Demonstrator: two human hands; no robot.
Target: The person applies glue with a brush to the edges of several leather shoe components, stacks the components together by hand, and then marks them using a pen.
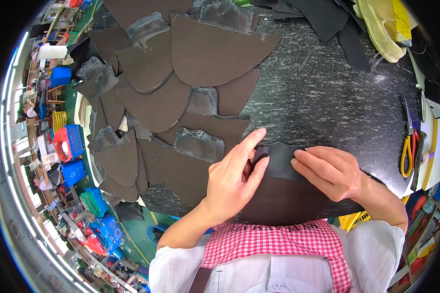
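A dark brown cut piece of sheet material (pixel 286 198) lies at the table's near edge, in front of my body. Along its far edge runs a blacker, smoother strip. My left hand (pixel 233 176) holds the piece's left far corner, which is bent up between thumb and fingers; the index finger stretches forward. On the opposite side, my right hand (pixel 327 171) pinches the far edge between thumb and fingertips. Many similar curved brown pieces (pixel 215 51) overlap in a spread heap to the left, several with shiny dark patches on their edges.
The table (pixel 322 102) has a dark, streaked top. Yellow-handled scissors (pixel 407 156) lie at its right edge, beside a red-handled tool (pixel 415 151). Black scraps (pixel 322 19) and a yellowish bag (pixel 384 29) sit at the back right. Blue crates (pixel 73 141) stand on the floor leftward.
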